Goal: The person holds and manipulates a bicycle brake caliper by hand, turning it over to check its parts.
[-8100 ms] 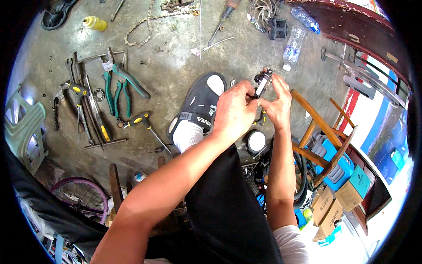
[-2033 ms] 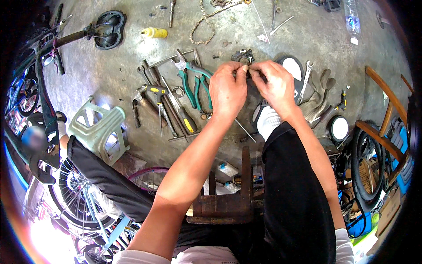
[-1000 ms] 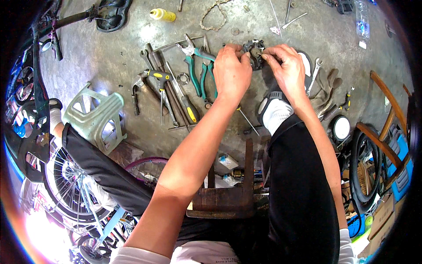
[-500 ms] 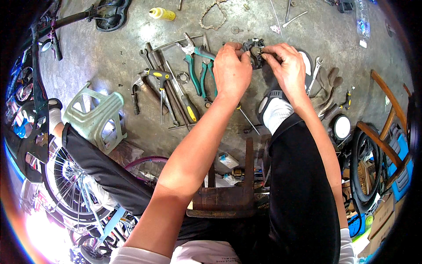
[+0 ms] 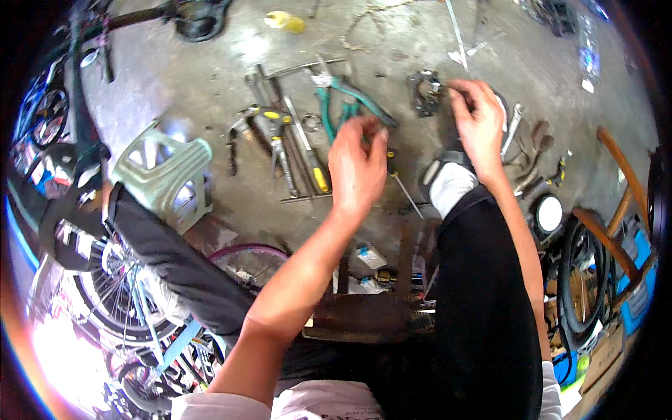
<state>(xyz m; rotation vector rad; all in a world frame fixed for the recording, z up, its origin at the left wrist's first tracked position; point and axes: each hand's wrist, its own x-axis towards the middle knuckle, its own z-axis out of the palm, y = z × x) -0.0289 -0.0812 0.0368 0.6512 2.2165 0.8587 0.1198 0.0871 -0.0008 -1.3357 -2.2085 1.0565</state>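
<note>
My left hand [image 5: 357, 168] is over the handles of the green-handled pliers [image 5: 360, 94]. Its fingers are curled and a little blurred; whatever may be inside them is hidden. Just beyond, a dark metal bicycle part [image 5: 425, 92] with a rounded, uneven outline rests on the concrete floor. Close to its right side hovers my right hand [image 5: 479, 122], thumb and forefinger bent but apart, nothing visible between them. My shoe and white sock [image 5: 451, 185] lie below that hand.
To the left lie a hammer [image 5: 269, 115], a yellow-handled screwdriver [image 5: 320, 178] and several rods. A green plastic stool [image 5: 164, 168] stands farther left. A wrench [image 5: 513, 126] and gloves [image 5: 535, 147] are on the right. A yellow bottle [image 5: 285, 22] and a chain [image 5: 364, 31] lie beyond.
Both hands have let go of the dark metal part, which now sits on the floor. My left hand has drawn back toward the pliers; my right has parted slightly from it. The view has shifted.
</note>
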